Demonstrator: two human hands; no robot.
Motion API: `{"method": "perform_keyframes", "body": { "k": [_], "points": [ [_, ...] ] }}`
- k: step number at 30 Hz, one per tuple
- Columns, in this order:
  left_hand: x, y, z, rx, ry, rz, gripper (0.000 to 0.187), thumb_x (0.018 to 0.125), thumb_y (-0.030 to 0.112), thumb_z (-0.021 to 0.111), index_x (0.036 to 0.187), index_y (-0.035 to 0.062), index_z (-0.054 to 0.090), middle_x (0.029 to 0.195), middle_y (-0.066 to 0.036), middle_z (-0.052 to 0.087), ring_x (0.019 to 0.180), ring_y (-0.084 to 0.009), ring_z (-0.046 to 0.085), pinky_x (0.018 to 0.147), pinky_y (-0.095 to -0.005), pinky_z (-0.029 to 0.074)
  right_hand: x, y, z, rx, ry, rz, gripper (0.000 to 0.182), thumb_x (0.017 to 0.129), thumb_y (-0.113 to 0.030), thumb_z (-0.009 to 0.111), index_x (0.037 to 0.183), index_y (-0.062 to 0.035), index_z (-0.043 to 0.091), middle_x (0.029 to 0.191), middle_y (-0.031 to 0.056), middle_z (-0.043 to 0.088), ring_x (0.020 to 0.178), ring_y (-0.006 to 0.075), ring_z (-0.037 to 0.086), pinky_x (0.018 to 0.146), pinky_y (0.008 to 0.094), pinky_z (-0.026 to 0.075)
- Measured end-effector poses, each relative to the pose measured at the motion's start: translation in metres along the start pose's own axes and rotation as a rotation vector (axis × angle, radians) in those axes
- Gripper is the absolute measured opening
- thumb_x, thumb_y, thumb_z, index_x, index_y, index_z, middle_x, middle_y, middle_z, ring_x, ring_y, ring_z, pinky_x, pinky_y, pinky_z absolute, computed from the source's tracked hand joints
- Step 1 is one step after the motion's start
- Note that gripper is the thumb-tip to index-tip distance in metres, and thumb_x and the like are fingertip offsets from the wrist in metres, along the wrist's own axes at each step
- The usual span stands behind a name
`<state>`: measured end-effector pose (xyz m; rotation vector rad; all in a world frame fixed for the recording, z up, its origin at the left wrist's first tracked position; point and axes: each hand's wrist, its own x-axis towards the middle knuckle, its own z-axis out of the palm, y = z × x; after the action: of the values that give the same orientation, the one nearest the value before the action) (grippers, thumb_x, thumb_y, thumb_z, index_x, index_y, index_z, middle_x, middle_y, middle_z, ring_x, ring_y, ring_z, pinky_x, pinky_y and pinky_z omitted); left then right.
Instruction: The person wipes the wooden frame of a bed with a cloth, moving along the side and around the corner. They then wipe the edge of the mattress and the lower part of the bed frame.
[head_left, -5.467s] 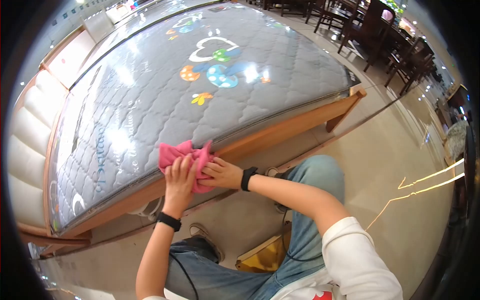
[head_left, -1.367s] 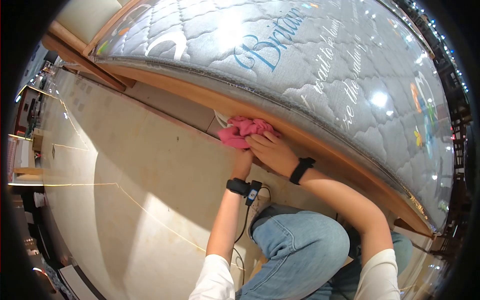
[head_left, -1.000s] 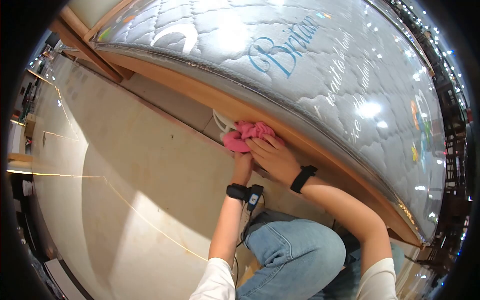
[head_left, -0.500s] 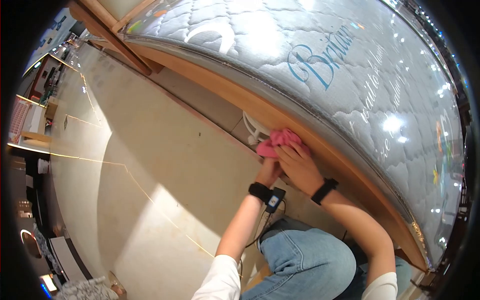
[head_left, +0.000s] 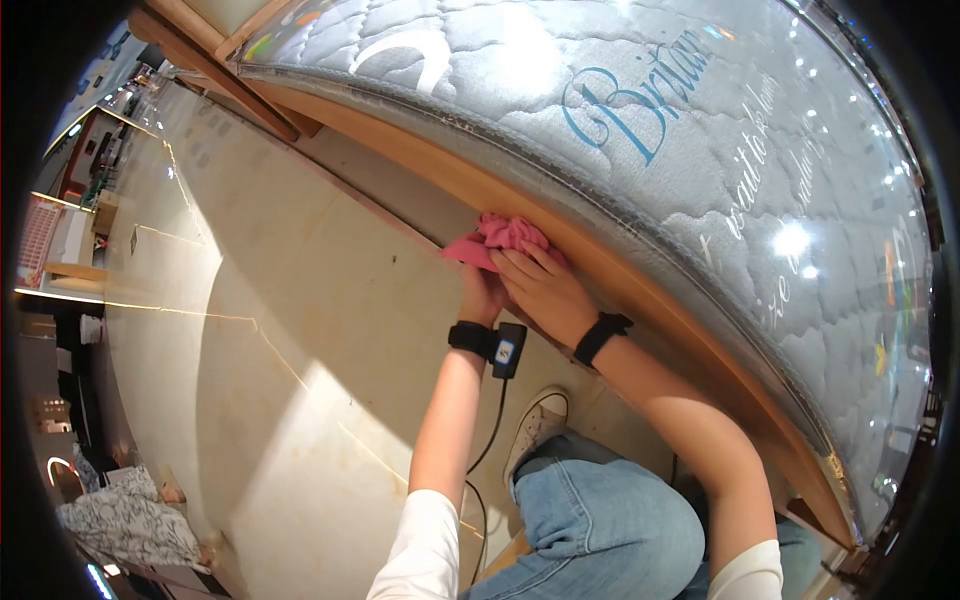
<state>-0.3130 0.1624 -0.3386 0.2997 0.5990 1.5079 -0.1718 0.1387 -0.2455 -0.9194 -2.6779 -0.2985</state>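
Note:
A crumpled pink cloth [head_left: 512, 234] is pressed against the wooden bed rail [head_left: 400, 150], low along its side. My right hand [head_left: 548, 288] grips the cloth from the near side, with its fingers bent over the folds. Just to the left, my left hand [head_left: 482, 294] holds the cloth's lower flap from beneath, and its fingertips are hidden under the fabric. The two hands are close together at the rail's lower edge.
A mattress [head_left: 640, 180] in clear plastic rests above the rail. My jeans-covered knee [head_left: 610, 510] and a shoe [head_left: 540, 425] are below my arms. A black cable [head_left: 489, 440] hangs from the device on my left wrist. A patterned fabric [head_left: 135, 525] lies at lower left.
Both hands and the pink cloth have moved left and up along the rail. The white coiled cord seen under the bed is now hidden. My shoe has come into view.

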Motion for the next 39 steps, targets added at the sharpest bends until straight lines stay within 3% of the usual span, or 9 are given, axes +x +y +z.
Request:
{"method": "perform_keyframes", "body": {
  "k": [7, 11, 16, 19, 25, 30, 33, 39],
  "points": [
    [0.042, 0.030, 0.012, 0.004, 0.066, 0.098, 0.062, 0.094, 0.053, 0.029, 0.133, 0.0055, 0.035, 0.135, -0.013, 0.041, 0.125, -0.0288, 0.040, 0.108, -0.0410, 0.029, 0.023, 0.004, 0.023, -0.107, 0.044, -0.030, 0.043, 0.080, -0.014, 0.049, 0.122, -0.0041, 0.051, 0.135, 0.0046, 0.045, 0.127, 0.0153, 0.039, 0.111, 0.0343, 0.023],
    [0.022, 0.023, 0.024, 0.006, 0.133, 0.028, 0.065, 0.093, 0.055, 0.029, 0.135, 0.0065, 0.034, 0.137, -0.012, 0.040, 0.126, -0.0289, 0.039, 0.108, -0.0418, 0.028, 0.021, -0.001, 0.007, -0.106, -0.046, -0.009, 0.042, 0.080, -0.015, 0.049, 0.120, -0.0037, 0.053, 0.134, 0.0048, 0.047, 0.125, 0.0152, 0.040, 0.111, 0.0343, 0.023],
    [-0.025, -0.020, 0.036, -0.010, -0.068, -0.226, 0.070, 0.089, 0.061, 0.033, 0.134, 0.0068, 0.037, 0.134, -0.013, 0.044, 0.123, -0.0285, 0.043, 0.105, -0.0416, 0.033, -0.037, 0.002, -0.032, -0.094, -0.183, -0.060, 0.045, 0.079, -0.015, 0.048, 0.122, -0.0020, 0.052, 0.133, 0.0079, 0.047, 0.125, 0.0156, 0.040, 0.111, 0.0347, 0.024],
    [-0.047, -0.053, 0.047, -0.079, -0.165, -0.243, 0.066, 0.091, 0.057, 0.033, 0.137, 0.0086, 0.034, 0.138, -0.011, 0.040, 0.126, -0.0275, 0.039, 0.107, -0.0414, 0.030, -0.082, 0.007, -0.056, 0.000, -0.209, -0.047, 0.045, 0.079, -0.015, 0.047, 0.122, -0.0014, 0.051, 0.133, 0.0085, 0.047, 0.126, 0.0164, 0.039, 0.110, 0.0347, 0.024],
    [-0.025, -0.039, 0.028, -0.095, -0.284, -0.127, 0.059, 0.093, 0.051, 0.034, 0.135, 0.0093, 0.035, 0.137, -0.009, 0.041, 0.126, -0.0261, 0.039, 0.107, -0.0408, 0.029, -0.059, 0.008, -0.038, -0.123, -0.191, -0.095, 0.043, 0.080, -0.016, 0.047, 0.121, -0.0020, 0.052, 0.134, 0.0074, 0.046, 0.127, 0.0164, 0.038, 0.110, 0.0344, 0.025],
    [0.025, 0.031, 0.025, 0.072, -0.059, 0.073, 0.055, 0.093, 0.048, 0.033, 0.131, 0.0085, 0.040, 0.133, -0.010, 0.045, 0.123, -0.0270, 0.042, 0.106, -0.0404, 0.031, 0.026, -0.001, -0.003, -0.164, -0.047, -0.030, 0.040, 0.079, -0.017, 0.048, 0.116, -0.0028, 0.056, 0.133, 0.0060, 0.047, 0.124, 0.0158, 0.040, 0.109, 0.0337, 0.025],
    [0.050, 0.056, 0.009, 0.090, -0.092, 0.093, 0.054, 0.094, 0.046, 0.031, 0.131, 0.0080, 0.040, 0.133, -0.010, 0.045, 0.122, -0.0272, 0.043, 0.106, -0.0404, 0.032, 0.047, -0.002, 0.017, -0.123, 0.040, -0.008, 0.039, 0.077, -0.017, 0.049, 0.113, -0.0031, 0.058, 0.132, 0.0063, 0.048, 0.123, 0.0159, 0.041, 0.109, 0.0336, 0.026],
    [0.020, 0.023, 0.028, -0.030, -0.036, 0.030, 0.056, 0.095, 0.046, 0.030, 0.136, 0.0077, 0.035, 0.136, -0.011, 0.043, 0.124, -0.0285, 0.042, 0.107, -0.0419, 0.031, 0.011, 0.004, 0.008, -0.050, 0.005, -0.033, 0.033, 0.080, -0.016, 0.048, 0.109, -0.0051, 0.060, 0.135, 0.0073, 0.046, 0.124, 0.0165, 0.040, 0.109, 0.0356, 0.025]
  ]
}}
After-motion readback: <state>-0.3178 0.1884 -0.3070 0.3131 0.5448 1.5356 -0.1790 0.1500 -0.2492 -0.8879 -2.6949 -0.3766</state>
